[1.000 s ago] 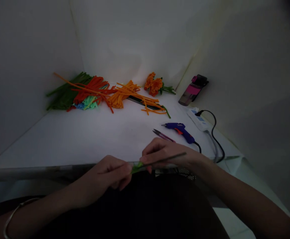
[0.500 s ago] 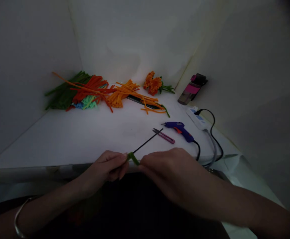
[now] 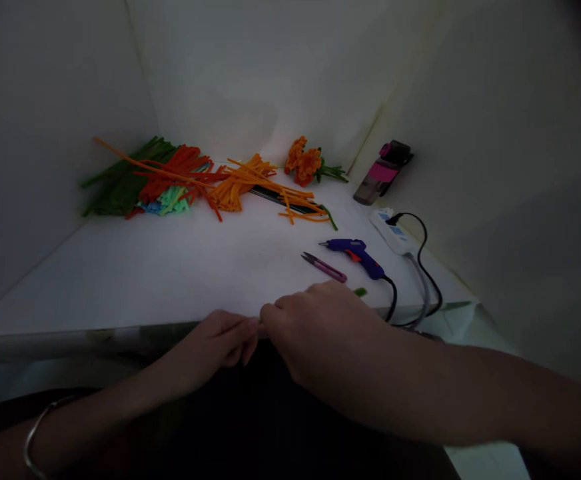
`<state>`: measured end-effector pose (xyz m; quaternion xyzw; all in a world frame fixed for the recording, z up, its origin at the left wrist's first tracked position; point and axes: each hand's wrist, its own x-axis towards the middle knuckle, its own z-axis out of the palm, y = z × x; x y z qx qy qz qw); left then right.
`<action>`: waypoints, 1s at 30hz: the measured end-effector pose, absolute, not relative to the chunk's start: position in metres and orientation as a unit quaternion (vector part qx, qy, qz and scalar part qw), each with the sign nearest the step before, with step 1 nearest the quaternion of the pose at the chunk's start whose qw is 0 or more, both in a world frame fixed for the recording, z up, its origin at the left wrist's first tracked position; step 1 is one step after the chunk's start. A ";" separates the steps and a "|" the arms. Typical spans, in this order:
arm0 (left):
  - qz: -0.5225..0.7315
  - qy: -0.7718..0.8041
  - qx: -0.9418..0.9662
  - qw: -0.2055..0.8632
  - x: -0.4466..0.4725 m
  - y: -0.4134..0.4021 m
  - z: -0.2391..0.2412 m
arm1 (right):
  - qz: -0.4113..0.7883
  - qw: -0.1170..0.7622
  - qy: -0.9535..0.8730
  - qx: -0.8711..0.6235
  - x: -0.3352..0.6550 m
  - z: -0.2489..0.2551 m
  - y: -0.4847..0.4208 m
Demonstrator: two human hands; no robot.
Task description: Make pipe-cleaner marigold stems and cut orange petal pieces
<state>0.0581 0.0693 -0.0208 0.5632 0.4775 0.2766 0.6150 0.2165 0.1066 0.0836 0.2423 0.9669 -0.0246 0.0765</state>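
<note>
My left hand (image 3: 228,338) is closed in a pinch at the table's front edge, its fingertips meeting those of my right hand. My right hand (image 3: 320,330) is closed too, knuckles up, and covers most of what both hold. Past its knuckles pokes the tip of a green pipe cleaner (image 3: 360,292). The thin black stem wire is hidden behind the hands. Just beyond them on the table lie pink thread snips (image 3: 324,267) and a blue glue gun (image 3: 358,255).
Bundles of green (image 3: 125,190), red (image 3: 175,170) and orange pipe cleaners (image 3: 240,187) lie along the back wall. Orange flowers (image 3: 304,163) rest beside them. At right are a bottle (image 3: 383,173) and a power strip (image 3: 393,233) with cords running off the table edge.
My right hand has closed in to the left against my left hand. The black stem wire and green bend seen between them are now hidden, and a green tip shows beyond the right hand.
</note>
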 end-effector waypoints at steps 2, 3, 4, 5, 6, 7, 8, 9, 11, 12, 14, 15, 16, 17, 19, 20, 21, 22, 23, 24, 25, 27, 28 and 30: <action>0.332 0.457 0.539 0.624 0.057 0.071 -0.020 | -0.048 0.073 0.955 0.282 0.226 0.086 0.100; 0.352 0.445 0.539 0.622 0.056 0.070 -0.018 | -0.084 0.061 0.949 0.299 0.232 0.087 0.100; 0.367 0.431 0.544 0.620 0.056 0.069 -0.016 | -0.140 0.047 0.940 0.309 0.237 0.087 0.103; 0.378 0.413 0.548 0.622 0.056 0.067 -0.014 | -0.211 0.036 0.925 0.313 0.243 0.087 0.107; 0.385 0.394 0.551 0.627 0.056 0.066 -0.012 | -0.295 0.033 0.903 0.310 0.248 0.086 0.114; 0.389 0.376 0.552 0.635 0.057 0.065 -0.011 | -0.378 0.038 0.875 0.302 0.251 0.085 0.122; 0.389 0.359 0.552 0.644 0.057 0.064 -0.011 | -0.450 0.054 0.843 0.289 0.254 0.083 0.131; 0.383 0.348 0.553 0.653 0.057 0.063 -0.010 | -0.503 0.073 0.815 0.277 0.255 0.081 0.141; 0.351 0.340 0.566 0.664 0.057 0.063 -0.009 | -0.550 0.116 0.788 0.251 0.252 0.079 0.160; 0.330 0.342 0.577 0.664 0.057 0.064 -0.008 | -0.547 0.136 0.790 0.239 0.249 0.079 0.167; 0.291 0.359 0.608 0.646 0.057 0.065 -0.005 | -0.507 0.179 0.815 0.214 0.239 0.083 0.176; 0.274 0.372 0.627 0.627 0.057 0.065 -0.004 | -0.468 0.198 0.837 0.203 0.234 0.087 0.176; 0.261 0.387 0.647 0.603 0.057 0.065 -0.004 | -0.414 0.212 0.863 0.195 0.228 0.090 0.174; 0.251 0.404 0.664 0.576 0.057 0.065 -0.004 | -0.344 0.213 0.894 0.192 0.222 0.094 0.169; 0.247 0.439 0.680 0.533 0.058 0.065 -0.005 | -0.172 0.169 0.950 0.196 0.213 0.098 0.152; 0.253 0.453 0.677 0.522 0.058 0.066 -0.007 | -0.089 0.134 0.967 0.196 0.210 0.098 0.142; 0.262 0.463 0.673 0.514 0.058 0.066 -0.009 | -0.026 0.108 0.975 0.192 0.208 0.097 0.131; 0.274 0.468 0.668 0.509 0.058 0.066 -0.010 | 0.012 0.102 0.975 0.196 0.207 0.095 0.120; 0.288 0.470 0.663 0.507 0.058 0.067 -0.012 | 0.036 0.096 0.973 0.208 0.208 0.092 0.110; 0.305 0.472 0.656 0.503 0.058 0.067 -0.012 | 0.047 0.091 0.969 0.225 0.210 0.090 0.101; 0.324 0.472 0.648 0.502 0.059 0.067 -0.012 | 0.049 0.084 0.965 0.245 0.213 0.087 0.095; 0.360 0.473 0.626 0.505 0.060 0.067 -0.010 | 0.024 0.061 0.958 0.279 0.224 0.084 0.091; 0.375 0.471 0.614 0.510 0.061 0.066 -0.009 | -0.012 0.046 0.955 0.293 0.231 0.082 0.093; 0.400 0.462 0.594 0.524 0.062 0.064 -0.006 | -0.151 0.008 0.938 0.311 0.245 0.078 0.104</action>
